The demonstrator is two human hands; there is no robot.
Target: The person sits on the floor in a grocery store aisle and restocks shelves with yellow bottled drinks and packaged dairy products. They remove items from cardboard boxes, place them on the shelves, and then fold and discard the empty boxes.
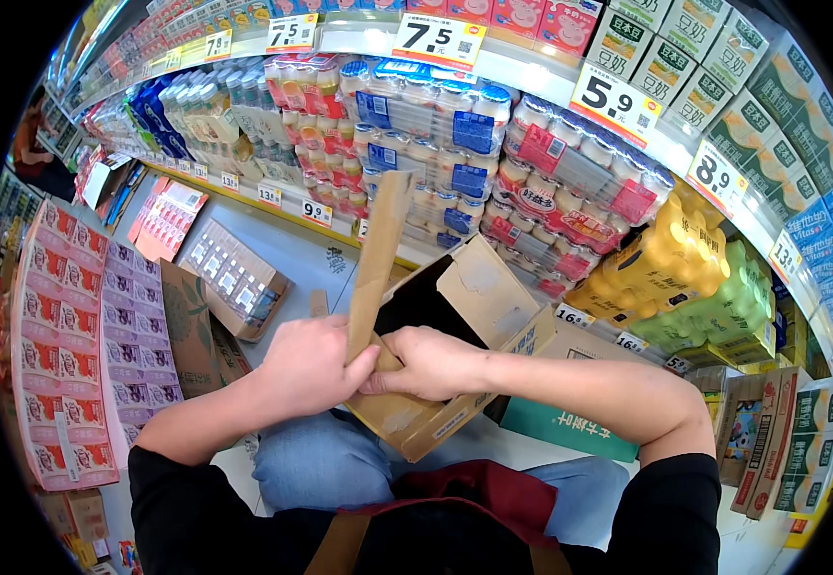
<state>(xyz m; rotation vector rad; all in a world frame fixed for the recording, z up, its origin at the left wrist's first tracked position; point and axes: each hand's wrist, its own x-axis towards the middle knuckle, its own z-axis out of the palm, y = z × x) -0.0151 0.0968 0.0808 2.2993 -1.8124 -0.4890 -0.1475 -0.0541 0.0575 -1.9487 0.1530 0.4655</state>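
An open brown cardboard box (488,287) stands tilted in front of my knees, its dark inside facing up. My left hand (312,363) is closed around a long upright cardboard flap (380,251) at the box's near left side. Close beside it, my right hand (427,363) pinches the cardboard at the base of that flap, thumb towards my left thumb. Pale torn patches show on the box's inner panels. The depth of the box is too dark to show any contents.
Shelves ahead hold shrink-wrapped bottle packs (424,136) and drink cartons (664,57). At left stand pink carton packs (64,345), purple packs (136,323) and a tray of boxed goods (233,273). A green carton (567,428) lies right; a person (35,151) is far left.
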